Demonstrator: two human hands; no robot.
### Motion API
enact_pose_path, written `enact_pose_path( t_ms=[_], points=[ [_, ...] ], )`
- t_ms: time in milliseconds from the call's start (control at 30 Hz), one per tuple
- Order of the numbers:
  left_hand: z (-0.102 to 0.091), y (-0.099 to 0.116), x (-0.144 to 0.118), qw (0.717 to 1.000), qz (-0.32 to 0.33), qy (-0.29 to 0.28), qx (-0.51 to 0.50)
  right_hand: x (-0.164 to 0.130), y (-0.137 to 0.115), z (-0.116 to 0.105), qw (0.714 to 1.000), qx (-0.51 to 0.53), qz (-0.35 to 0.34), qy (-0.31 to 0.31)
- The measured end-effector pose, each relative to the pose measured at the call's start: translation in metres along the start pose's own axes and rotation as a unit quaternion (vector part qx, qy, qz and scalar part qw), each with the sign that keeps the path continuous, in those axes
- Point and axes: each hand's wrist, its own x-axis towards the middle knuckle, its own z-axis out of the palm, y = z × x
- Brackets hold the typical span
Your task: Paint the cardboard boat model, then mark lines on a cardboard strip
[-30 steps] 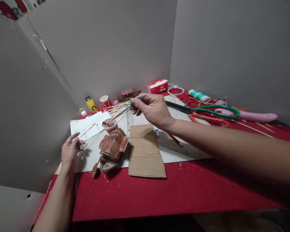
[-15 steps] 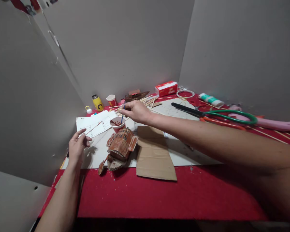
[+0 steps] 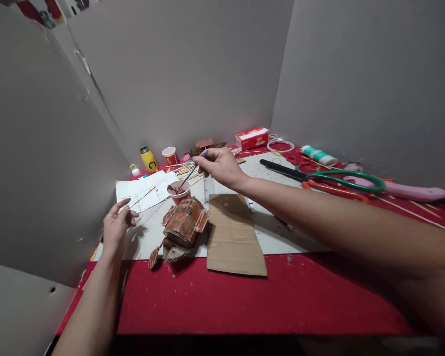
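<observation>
The right hand (image 3: pixel 220 165) pinches a blue paintbrush (image 3: pixel 191 173), its tip in the paint cup (image 3: pixel 178 190). To the near left, the left hand (image 3: pixel 116 227) pinches a thin stick (image 3: pixel 141 198) over the bench (image 3: pixel 244 296).

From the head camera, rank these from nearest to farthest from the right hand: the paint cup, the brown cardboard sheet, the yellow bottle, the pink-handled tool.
From the right hand:
1. Small white paint cup, lower left.
2. Flat brown cardboard sheet, below.
3. Yellow bottle, far left by the wall.
4. Pink-handled tool, far right.

brush (image 3: pixel 193 169) blue | paint cup (image 3: pixel 178 190) white, brown inside | cardboard model (image 3: pixel 184 225) brown | tablecloth (image 3: pixel 244 296) red
</observation>
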Motion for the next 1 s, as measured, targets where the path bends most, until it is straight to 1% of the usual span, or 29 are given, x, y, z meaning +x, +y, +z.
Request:
enact_pose_path(
  t_ms=[167,267,400,567,667,767,900,1000],
  points=[
    [0.0,0.002,-0.001,1.0,0.0,0.0,0.001,-0.005,0.002,-0.006,0.996,0.061,0.038,0.056],
    [0.0,0.002,-0.002,1.0,0.0,0.0,0.002,-0.008,0.004,-0.007,0.991,0.082,0.064,0.079],
    [-0.001,0.001,-0.001,1.0,0.002,0.002,0.001,-0.013,0.004,-0.011,0.987,0.1,0.087,0.096],
    [-0.002,0.0,0.0,1.0,0.004,0.002,0.001,-0.017,-0.002,-0.019,0.979,0.13,0.106,0.113],
    [-0.002,0.0,0.0,1.0,0.005,0.003,0.001,-0.019,-0.005,-0.02,0.972,0.154,0.128,0.12],
    [-0.002,0.0,0.001,1.0,0.004,0.006,0.0,-0.022,-0.006,-0.016,0.96,0.18,0.173,0.124],
    [-0.004,-0.002,0.002,1.0,0.006,0.006,-0.006,-0.027,-0.005,-0.009,0.936,0.212,0.251,0.124],
    [-0.004,-0.002,0.002,1.0,0.008,0.004,-0.006,-0.031,-0.007,-0.011,0.917,0.232,0.298,0.128]
  ],
)
